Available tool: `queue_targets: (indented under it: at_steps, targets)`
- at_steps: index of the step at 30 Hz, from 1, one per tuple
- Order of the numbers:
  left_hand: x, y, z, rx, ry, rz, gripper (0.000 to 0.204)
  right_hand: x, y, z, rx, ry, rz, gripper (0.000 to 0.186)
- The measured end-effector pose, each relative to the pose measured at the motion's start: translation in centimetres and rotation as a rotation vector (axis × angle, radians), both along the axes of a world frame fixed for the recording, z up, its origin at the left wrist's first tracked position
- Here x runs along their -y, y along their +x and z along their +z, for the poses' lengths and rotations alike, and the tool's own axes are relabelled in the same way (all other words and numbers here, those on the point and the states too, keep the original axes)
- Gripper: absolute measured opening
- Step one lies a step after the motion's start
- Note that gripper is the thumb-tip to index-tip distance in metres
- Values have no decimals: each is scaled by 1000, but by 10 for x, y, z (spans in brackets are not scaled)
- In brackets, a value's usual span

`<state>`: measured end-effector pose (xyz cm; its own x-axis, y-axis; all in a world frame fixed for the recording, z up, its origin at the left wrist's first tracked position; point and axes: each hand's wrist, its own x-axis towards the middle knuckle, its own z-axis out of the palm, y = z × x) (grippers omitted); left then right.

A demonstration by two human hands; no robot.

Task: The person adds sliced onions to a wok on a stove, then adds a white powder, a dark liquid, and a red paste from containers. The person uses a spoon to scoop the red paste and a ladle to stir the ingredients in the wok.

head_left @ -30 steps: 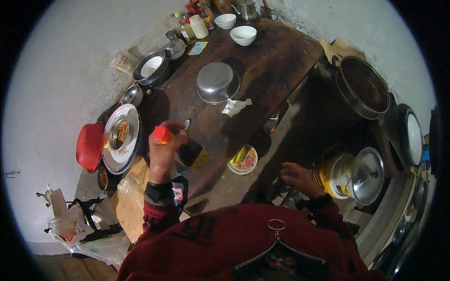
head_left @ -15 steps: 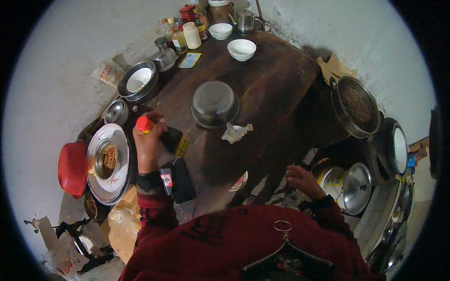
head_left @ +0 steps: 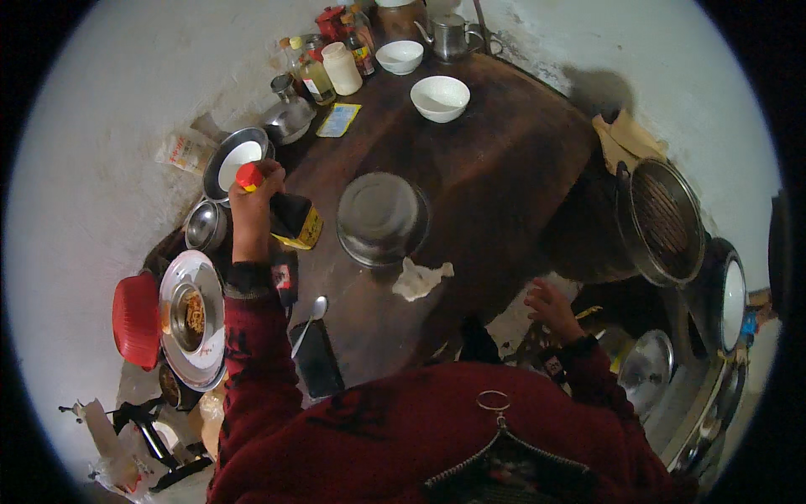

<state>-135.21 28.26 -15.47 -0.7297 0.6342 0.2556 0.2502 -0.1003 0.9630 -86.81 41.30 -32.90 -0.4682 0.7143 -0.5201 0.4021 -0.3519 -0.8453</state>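
Observation:
My left hand is closed round the neck of a dark sauce bottle with a red cap and a yellow label. The bottle is tilted over the left side of the wooden table, next to a metal basin with a white bowl in it. My right hand hangs near the table's front right edge, holding nothing, its fingers apart. Between the hands sits an overturned metal pot, with a crumpled pale cloth beside it. A spoon lies by a flat black slab near my left sleeve.
Several seasoning bottles and jars stand at the far left, near a metal teapot and two white bowls. A large steamer pot is at the right. On the left are an enamel plate and a red basket.
My left hand has carried the bottle farther away and slightly left, toward the metal basin. The spoon by the black slab has come into sight. My right hand has shifted slightly right.

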Motion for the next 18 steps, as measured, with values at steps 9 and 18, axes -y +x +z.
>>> queue_targets:
  at_steps: [9,18]
  targets:
    - [-137,-26,-7,30,-29,-7,13,-122,-33,-40,-166,-203,-83,61]
    - [-239,-63,-71,177,-79,17,14,-152,-48,-42,-48,-182,59,54]
